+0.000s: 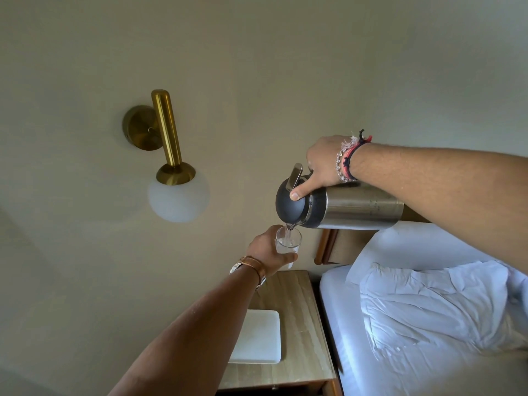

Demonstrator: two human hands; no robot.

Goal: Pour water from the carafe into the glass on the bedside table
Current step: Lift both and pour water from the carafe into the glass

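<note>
A steel carafe with a dark lid lies tipped almost level, spout down to the left. My right hand grips its handle, thumb pressing the lid. A thin stream of water runs from the spout into a small clear glass. My left hand is wrapped around that glass and holds it in the air, above the far end of the wooden bedside table. Some water shows in the glass.
A white square tray rests on the bedside table. A brass wall lamp with a white globe hangs at left. A bed with white sheets and a pillow fills the right side, with a wooden headboard behind.
</note>
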